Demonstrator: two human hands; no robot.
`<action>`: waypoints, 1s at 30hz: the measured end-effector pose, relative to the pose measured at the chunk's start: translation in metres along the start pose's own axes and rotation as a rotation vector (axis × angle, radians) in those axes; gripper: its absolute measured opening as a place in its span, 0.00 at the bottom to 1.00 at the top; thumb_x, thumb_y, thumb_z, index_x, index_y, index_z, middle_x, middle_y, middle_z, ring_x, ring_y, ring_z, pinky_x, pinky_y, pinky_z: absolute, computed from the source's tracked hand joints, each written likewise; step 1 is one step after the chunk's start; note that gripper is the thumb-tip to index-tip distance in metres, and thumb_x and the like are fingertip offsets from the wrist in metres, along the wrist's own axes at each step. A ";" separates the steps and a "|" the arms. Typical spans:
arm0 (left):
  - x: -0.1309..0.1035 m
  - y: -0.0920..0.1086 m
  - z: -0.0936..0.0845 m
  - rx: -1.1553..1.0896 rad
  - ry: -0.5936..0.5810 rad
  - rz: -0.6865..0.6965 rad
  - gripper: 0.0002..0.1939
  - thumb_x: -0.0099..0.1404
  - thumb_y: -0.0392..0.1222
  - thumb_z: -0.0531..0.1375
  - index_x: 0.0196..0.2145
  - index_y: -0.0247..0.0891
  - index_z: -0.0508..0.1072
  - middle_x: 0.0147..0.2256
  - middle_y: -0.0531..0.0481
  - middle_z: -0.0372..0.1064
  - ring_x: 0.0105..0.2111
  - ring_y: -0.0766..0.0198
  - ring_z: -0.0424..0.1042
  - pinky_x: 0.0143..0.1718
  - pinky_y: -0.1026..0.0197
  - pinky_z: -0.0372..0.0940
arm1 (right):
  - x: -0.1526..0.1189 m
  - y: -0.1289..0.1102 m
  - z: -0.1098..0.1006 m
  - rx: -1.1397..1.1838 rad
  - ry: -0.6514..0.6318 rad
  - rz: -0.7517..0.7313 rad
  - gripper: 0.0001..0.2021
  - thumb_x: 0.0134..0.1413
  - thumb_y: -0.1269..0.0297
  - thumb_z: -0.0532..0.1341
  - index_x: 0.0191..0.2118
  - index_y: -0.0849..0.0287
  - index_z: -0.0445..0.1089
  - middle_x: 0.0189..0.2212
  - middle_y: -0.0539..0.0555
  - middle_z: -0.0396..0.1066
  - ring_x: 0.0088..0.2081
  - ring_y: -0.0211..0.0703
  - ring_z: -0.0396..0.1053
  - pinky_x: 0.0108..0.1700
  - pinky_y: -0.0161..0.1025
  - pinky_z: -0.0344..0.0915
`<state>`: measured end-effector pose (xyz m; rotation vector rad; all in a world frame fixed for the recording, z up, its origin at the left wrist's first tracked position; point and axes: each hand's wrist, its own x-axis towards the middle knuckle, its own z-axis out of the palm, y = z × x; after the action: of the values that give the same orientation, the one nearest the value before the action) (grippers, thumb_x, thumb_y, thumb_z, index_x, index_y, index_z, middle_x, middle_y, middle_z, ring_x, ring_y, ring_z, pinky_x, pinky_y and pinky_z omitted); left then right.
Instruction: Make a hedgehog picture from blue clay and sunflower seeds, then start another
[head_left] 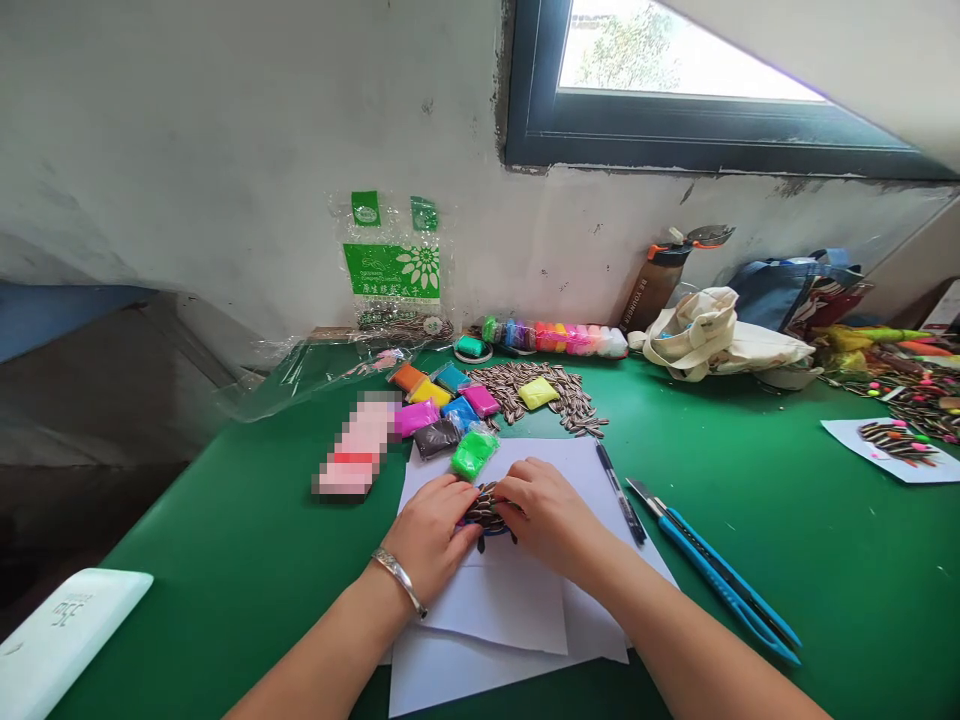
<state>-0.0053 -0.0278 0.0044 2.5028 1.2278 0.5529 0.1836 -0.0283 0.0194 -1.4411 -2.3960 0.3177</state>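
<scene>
My left hand (433, 532) and right hand (541, 512), fingers curled inward, hold opposite sides of the seed piece (489, 508) above the paper (517, 610); I cannot tell how tightly. Beyond lie clay packets (438, 438), then loose seeds (521, 388) and, against the wall (247, 150), a seed bag (394, 275).

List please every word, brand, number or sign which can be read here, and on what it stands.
"BE YOUNGER": brown water bottle.
"原生…": green-printed plastic bag; its remaining characters and small lettering are too blurred.
Perhaps "35": white device; its digits are unclear.
Pixelated pink item: nothing readable.
</scene>
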 end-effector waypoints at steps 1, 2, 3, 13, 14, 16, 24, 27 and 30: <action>0.000 0.000 0.000 0.001 -0.004 -0.002 0.17 0.59 0.34 0.59 0.47 0.36 0.70 0.46 0.46 0.71 0.50 0.53 0.64 0.53 0.49 0.62 | 0.000 0.001 0.000 -0.004 -0.001 -0.007 0.07 0.54 0.72 0.57 0.29 0.58 0.72 0.28 0.52 0.68 0.34 0.39 0.61 0.37 0.35 0.53; 0.000 -0.001 0.000 0.002 -0.007 -0.003 0.17 0.59 0.34 0.59 0.47 0.36 0.70 0.46 0.46 0.71 0.50 0.53 0.64 0.53 0.49 0.62 | -0.001 0.002 0.000 -0.009 -0.006 -0.016 0.08 0.54 0.72 0.57 0.28 0.58 0.72 0.27 0.52 0.68 0.33 0.39 0.60 0.36 0.35 0.52; 0.000 -0.001 0.000 0.002 -0.008 -0.004 0.17 0.59 0.35 0.59 0.47 0.36 0.70 0.46 0.46 0.71 0.50 0.54 0.64 0.53 0.49 0.62 | -0.001 0.002 0.000 -0.013 -0.014 -0.026 0.09 0.55 0.72 0.57 0.27 0.58 0.72 0.27 0.52 0.67 0.32 0.39 0.60 0.36 0.35 0.52; 0.000 0.000 0.000 -0.003 0.008 -0.006 0.17 0.59 0.36 0.58 0.47 0.37 0.70 0.46 0.45 0.71 0.50 0.52 0.65 0.52 0.47 0.62 | 0.000 -0.003 0.004 -0.053 -0.036 -0.048 0.10 0.56 0.70 0.56 0.26 0.59 0.70 0.26 0.52 0.67 0.32 0.38 0.60 0.36 0.35 0.51; 0.000 0.000 0.000 -0.001 0.005 -0.007 0.17 0.59 0.36 0.58 0.47 0.37 0.70 0.46 0.45 0.71 0.50 0.52 0.65 0.52 0.47 0.62 | 0.000 -0.003 0.004 -0.054 -0.035 -0.048 0.10 0.56 0.70 0.56 0.26 0.59 0.70 0.26 0.52 0.67 0.32 0.38 0.59 0.36 0.35 0.51; 0.000 0.001 -0.001 0.002 -0.003 -0.008 0.17 0.58 0.35 0.59 0.47 0.36 0.70 0.46 0.45 0.71 0.50 0.52 0.65 0.52 0.47 0.62 | 0.000 -0.002 0.002 -0.056 -0.030 -0.042 0.10 0.56 0.70 0.56 0.25 0.59 0.70 0.26 0.52 0.67 0.32 0.38 0.59 0.36 0.36 0.51; 0.001 0.001 -0.001 0.000 0.001 -0.007 0.17 0.59 0.35 0.58 0.47 0.37 0.70 0.46 0.46 0.71 0.50 0.53 0.65 0.52 0.48 0.62 | 0.000 -0.002 0.002 -0.047 -0.031 -0.039 0.11 0.56 0.69 0.56 0.25 0.59 0.70 0.25 0.52 0.67 0.32 0.38 0.60 0.36 0.35 0.52; 0.000 -0.001 0.001 0.004 0.014 0.001 0.17 0.59 0.35 0.59 0.47 0.37 0.70 0.46 0.45 0.71 0.50 0.53 0.65 0.52 0.48 0.62 | 0.000 -0.004 0.006 -0.052 -0.028 -0.046 0.10 0.56 0.69 0.56 0.25 0.59 0.70 0.25 0.52 0.67 0.32 0.38 0.60 0.36 0.35 0.52; 0.000 -0.002 0.002 -0.002 0.025 0.002 0.17 0.58 0.36 0.59 0.47 0.38 0.71 0.46 0.46 0.71 0.50 0.52 0.65 0.52 0.48 0.63 | 0.001 -0.003 0.006 -0.037 -0.023 -0.043 0.10 0.55 0.71 0.57 0.25 0.59 0.71 0.25 0.52 0.68 0.32 0.38 0.60 0.36 0.35 0.52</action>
<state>-0.0057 -0.0267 0.0023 2.5032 1.2338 0.5865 0.1782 -0.0294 0.0153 -1.4071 -2.4602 0.2826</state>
